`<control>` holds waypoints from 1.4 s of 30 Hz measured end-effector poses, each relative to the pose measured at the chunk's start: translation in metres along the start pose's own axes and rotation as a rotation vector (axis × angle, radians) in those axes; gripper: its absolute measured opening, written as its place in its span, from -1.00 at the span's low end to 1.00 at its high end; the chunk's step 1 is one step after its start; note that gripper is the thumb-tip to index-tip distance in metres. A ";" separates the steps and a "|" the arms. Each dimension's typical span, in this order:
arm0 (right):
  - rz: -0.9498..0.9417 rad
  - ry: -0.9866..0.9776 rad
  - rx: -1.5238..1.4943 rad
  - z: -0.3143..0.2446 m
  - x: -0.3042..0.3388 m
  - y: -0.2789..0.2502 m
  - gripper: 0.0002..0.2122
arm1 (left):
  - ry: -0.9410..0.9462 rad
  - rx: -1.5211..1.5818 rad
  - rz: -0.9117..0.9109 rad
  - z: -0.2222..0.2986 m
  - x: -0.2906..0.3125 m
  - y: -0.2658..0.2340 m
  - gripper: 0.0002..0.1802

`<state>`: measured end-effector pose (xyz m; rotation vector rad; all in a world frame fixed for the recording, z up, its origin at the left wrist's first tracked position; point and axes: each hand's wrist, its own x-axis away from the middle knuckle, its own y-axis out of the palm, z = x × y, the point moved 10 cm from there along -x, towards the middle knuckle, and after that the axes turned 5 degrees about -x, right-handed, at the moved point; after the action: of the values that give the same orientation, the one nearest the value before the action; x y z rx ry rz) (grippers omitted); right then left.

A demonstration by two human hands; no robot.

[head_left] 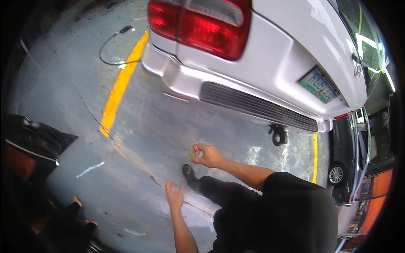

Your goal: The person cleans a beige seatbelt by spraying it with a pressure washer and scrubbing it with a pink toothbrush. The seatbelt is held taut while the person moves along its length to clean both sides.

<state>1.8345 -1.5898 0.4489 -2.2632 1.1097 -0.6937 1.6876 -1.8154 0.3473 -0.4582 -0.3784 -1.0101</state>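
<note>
My right hand (209, 156) is closed around a small clear bottle (193, 154) with a red top and a pale yellowish tint. The fingers cover part of it. Lower and to the left, my left hand (174, 195) is held out with nothing in it, its fingers apart and slightly blurred. Beyond both hands stands the rear of a silver car (274, 63), with its red tail light (213, 29) and bumper (185, 76). Neither hand touches the car.
A black cable (101, 52) lies on the grey floor by a yellow line (122, 84). A dark object (278, 134) sits below the bumper. Another person (63, 219) is at the lower left, near a dark vehicle part (33, 143). A dark car (341, 156) stands right.
</note>
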 end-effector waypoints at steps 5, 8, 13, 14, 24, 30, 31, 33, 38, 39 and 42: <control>-0.158 -0.194 -0.070 -0.159 -0.096 0.024 -0.47 | 0.433 -0.352 -0.072 0.228 -0.105 -0.047 -0.20; -0.208 -0.188 -0.133 -0.231 -0.154 0.037 -0.45 | 0.489 -0.360 -0.116 0.291 -0.154 -0.108 -0.31; -0.204 -0.243 -0.262 -0.353 -0.267 0.036 -0.46 | 0.445 -0.221 -0.173 0.367 -0.249 -0.208 -0.36; -0.169 -0.227 -0.277 -0.370 -0.293 0.035 -0.48 | 0.439 -0.187 -0.186 0.380 -0.274 -0.222 -0.36; 0.326 -0.168 -0.342 -0.398 -0.562 -0.032 -0.69 | 0.585 -0.507 -0.403 0.544 -0.534 -0.226 -0.48; 0.281 0.075 -0.127 -0.405 -0.720 -0.096 -0.77 | 0.620 -0.589 -0.471 0.630 -0.692 -0.207 -0.45; 0.298 0.032 -0.113 -0.401 -0.753 -0.104 -0.78 | 0.620 -0.604 -0.483 0.647 -0.720 -0.201 -0.45; 0.331 -0.055 -0.084 -0.390 -0.821 -0.118 -0.79 | 0.618 -0.631 -0.504 0.682 -0.780 -0.185 -0.46; 0.332 -0.057 -0.200 -0.451 -0.974 -0.209 -0.83 | 0.585 -0.617 -0.387 0.785 -0.911 -0.199 -0.48; 0.348 -0.063 -0.190 -0.461 -1.004 -0.232 -0.84 | 0.567 -0.616 -0.370 0.808 -0.937 -0.197 -0.49; 0.289 -0.130 -0.154 -0.460 -1.094 -0.269 -0.84 | 0.660 -0.654 -0.367 0.892 -1.012 -0.171 -0.50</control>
<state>1.1042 -0.6559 0.7252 -2.1725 1.4291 -0.3511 0.9694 -0.6942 0.6223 -0.6142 0.4988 -1.5749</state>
